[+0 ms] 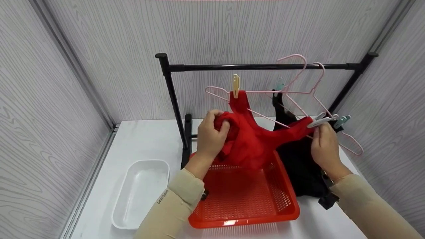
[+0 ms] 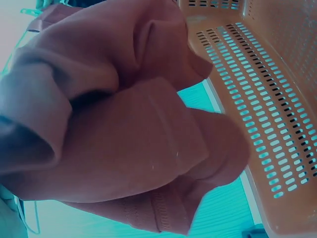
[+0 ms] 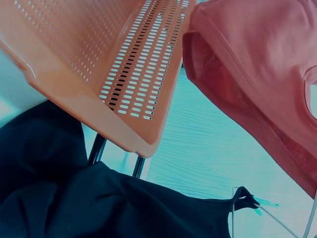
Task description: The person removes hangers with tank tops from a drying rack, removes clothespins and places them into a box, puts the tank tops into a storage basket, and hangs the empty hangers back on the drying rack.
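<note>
Straps (image 1: 239,104) of a red garment (image 1: 254,142) lie along a pink hanger (image 1: 265,91), in front of a black rail (image 1: 212,67) at the far side of the worktop (image 1: 149,142). A yellow clip (image 1: 236,85) fastens the left strap; a white clip (image 1: 319,122) is at the right one. Of the hands, the left hand (image 1: 212,136) grips a bunched part of the garment, thumb over the folds, while the right hand (image 1: 327,144) pinches the white clip, its fingertips partly hidden. The garment's body hangs between them, above the far part of a red basket (image 1: 244,223) with perforated walls. Farther right, a black garment (image 1: 303,166) hangs from a second pink hanger (image 1: 318,77), with one teal clip (image 1: 280,84) on the left and another on the right. A white tray (image 1: 142,196) sits on the worktop to the left of the basket. Both forearms wear beige sleeves (image 1: 179,199). The left wrist view shows loose red folds beside the basket's slotted wall; the right wrist view shows the red garment's edge apart from the black cloth.
</note>
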Motion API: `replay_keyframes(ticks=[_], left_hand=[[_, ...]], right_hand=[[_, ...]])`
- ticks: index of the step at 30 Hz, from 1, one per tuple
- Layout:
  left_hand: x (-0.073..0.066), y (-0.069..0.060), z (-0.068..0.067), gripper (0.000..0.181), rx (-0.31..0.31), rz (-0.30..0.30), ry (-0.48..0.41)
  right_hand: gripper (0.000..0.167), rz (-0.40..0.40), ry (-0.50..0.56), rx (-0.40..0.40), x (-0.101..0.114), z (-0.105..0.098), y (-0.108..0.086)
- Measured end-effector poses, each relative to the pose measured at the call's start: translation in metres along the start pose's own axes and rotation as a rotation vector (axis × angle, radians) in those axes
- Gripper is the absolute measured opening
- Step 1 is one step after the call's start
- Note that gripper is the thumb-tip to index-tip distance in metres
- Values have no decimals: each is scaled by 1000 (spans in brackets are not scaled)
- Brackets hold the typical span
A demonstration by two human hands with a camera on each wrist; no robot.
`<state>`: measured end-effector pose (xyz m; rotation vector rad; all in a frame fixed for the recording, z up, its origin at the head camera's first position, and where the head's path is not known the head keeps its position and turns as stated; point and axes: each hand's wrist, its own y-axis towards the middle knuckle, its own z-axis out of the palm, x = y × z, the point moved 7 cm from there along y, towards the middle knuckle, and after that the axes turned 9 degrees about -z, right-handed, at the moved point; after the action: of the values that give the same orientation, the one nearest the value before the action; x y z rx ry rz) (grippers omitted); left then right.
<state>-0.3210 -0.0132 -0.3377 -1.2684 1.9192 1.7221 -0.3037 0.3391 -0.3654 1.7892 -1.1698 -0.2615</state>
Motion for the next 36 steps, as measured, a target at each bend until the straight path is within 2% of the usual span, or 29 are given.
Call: replay_keyframes(ticks=[4, 8, 13, 20, 24, 28, 32, 36], left_hand=[[0, -3, 4, 19, 55, -49, -48], [6, -10, 13, 18, 176, -133, -133], [20, -25, 26, 16, 338, -244, -220], [38, -50, 40, 15, 504, -363, -247], [49, -65, 46, 13, 573, -396, -226], [62, -78, 50, 11, 619, -409, -163], [72, -88, 52, 11, 651, -431, -106], [80, -95, 53, 9, 694, -424, -39]], right_hand=[[14, -7, 11, 0, 0, 0, 1], [14, -20, 26, 2, 1, 2, 0], [13, -47, 34, 10, 2, 5, -3], [11, -96, 6, 30, 6, 9, -7], [12, -101, 10, 42, 7, 10, -7], [12, -110, 14, 50, 8, 12, -8], [10, -149, -3, 60, 11, 14, -10], [10, -180, -15, 67, 13, 15, -12]])
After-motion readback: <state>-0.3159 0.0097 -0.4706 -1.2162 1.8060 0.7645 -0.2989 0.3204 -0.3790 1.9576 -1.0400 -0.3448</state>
